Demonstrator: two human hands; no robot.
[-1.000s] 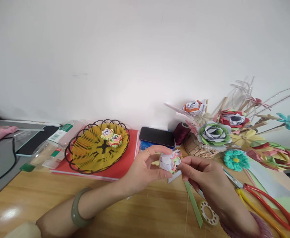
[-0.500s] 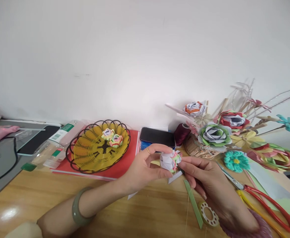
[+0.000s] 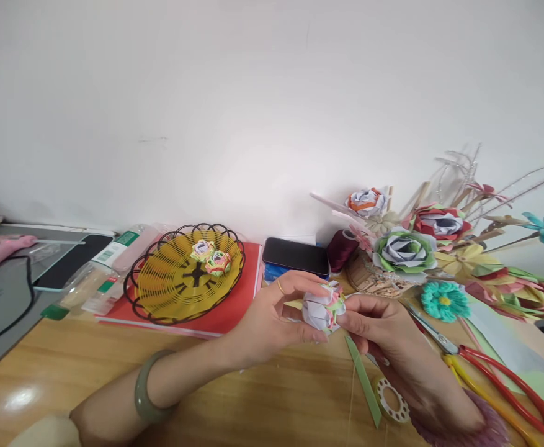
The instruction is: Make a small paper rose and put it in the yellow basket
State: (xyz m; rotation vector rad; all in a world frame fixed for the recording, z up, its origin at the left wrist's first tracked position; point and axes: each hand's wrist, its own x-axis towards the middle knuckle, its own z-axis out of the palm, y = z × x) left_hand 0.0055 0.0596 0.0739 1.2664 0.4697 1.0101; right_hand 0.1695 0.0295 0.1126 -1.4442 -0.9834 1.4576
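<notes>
Folded-paper flower [image 3: 317, 311] held above the wooden table [image 3: 272, 403], right of the woven basket [image 3: 162, 273]: left hand [image 3: 265, 316] clamped round its left side, right hand [image 3: 386, 329] pinching a petal edge at right. Judgement: steady without crushing the folds; work petals singly, using fingertip pressure only.

1 head-worn view, facing the wall [image 3: 234, 93], angled down at hands [image 3: 269, 320], seemingly close
</notes>
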